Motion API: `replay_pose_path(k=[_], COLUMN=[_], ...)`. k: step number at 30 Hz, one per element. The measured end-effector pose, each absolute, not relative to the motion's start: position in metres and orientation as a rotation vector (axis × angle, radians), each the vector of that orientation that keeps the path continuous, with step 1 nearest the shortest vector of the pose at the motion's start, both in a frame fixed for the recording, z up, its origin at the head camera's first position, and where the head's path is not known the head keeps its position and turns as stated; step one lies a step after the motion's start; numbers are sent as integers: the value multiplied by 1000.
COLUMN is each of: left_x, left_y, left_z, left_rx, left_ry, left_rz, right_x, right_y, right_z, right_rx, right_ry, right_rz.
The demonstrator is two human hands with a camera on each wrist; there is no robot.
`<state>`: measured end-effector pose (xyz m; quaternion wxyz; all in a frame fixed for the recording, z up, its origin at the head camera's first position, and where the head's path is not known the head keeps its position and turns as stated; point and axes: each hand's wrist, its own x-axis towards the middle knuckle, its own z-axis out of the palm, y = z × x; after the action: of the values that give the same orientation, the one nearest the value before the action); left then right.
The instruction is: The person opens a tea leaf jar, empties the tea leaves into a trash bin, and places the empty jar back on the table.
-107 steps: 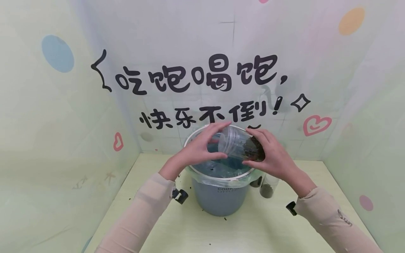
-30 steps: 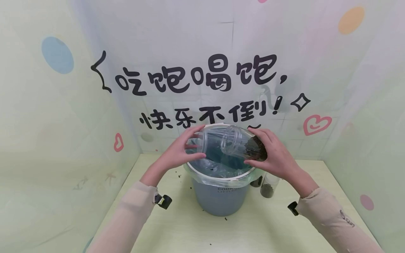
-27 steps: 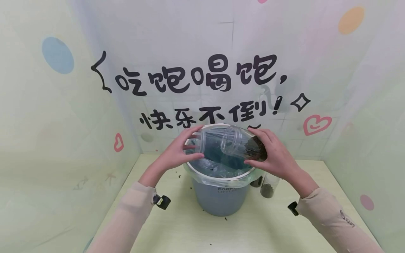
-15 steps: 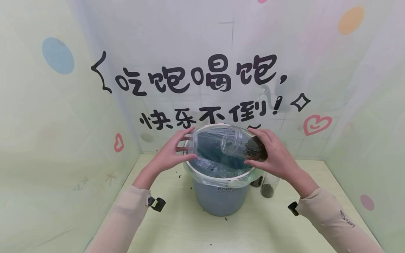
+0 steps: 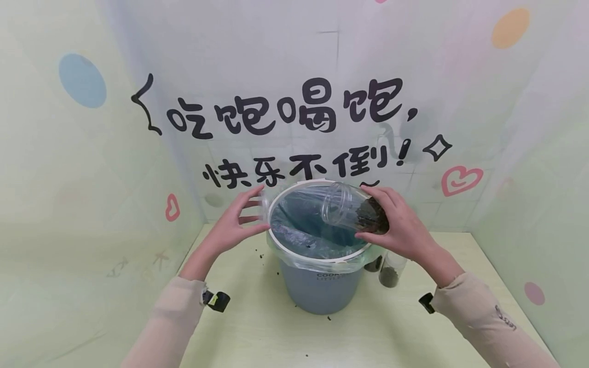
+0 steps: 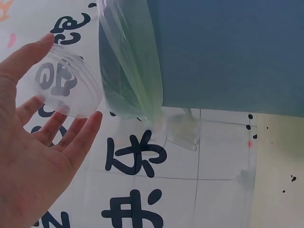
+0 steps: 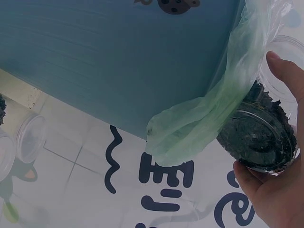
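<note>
In the head view my left hand point(image 5: 225, 230) pinches a clear plastic lid point(image 5: 265, 206) by its edge, just left of the bucket rim. Thumb and fingertips press opposite sides of the lid point(image 6: 66, 90) in the left wrist view. My right hand point(image 5: 407, 227) grips a clear jar point(image 5: 347, 209) around its base. The jar is tipped on its side, its uncapped mouth facing left over the bucket point(image 5: 317, 294). Dark, flaky dried bits point(image 7: 261, 137) lie toward the jar's bottom end. A thin greenish plastic bag point(image 5: 322, 263) lines the bucket and folds over its rim.
Two more clear jars with dark contents stand right of the bucket: a nearer jar point(image 5: 390, 276) and one partly hidden jar point(image 5: 372, 263). Dark crumbs are scattered on the pale table point(image 5: 248, 327). A printed wall sheet point(image 5: 248, 61) rises behind, with side panels left and right.
My left hand has taken the lid off the jar mouth and carried it left, past the bucket rim. The right hand and tilted jar have stayed nearly still.
</note>
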<state>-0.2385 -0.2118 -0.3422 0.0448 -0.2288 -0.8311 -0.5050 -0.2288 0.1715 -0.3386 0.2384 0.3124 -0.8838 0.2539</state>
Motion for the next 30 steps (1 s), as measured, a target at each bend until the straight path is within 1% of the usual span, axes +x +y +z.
replay_pose_path(k=[14,30], left_x=[-236,-236], left_y=[-234,-261], left_z=[-348,-379], left_rx=[-589,-445], left_ry=[-2543,-2600], left_rz=[-1557,-1537], right_x=[-228,-229], right_y=[173,172], right_z=[-339,-338], right_rx=[840,855], right_ry=[-2434,-2427], right_rz=[695,706])
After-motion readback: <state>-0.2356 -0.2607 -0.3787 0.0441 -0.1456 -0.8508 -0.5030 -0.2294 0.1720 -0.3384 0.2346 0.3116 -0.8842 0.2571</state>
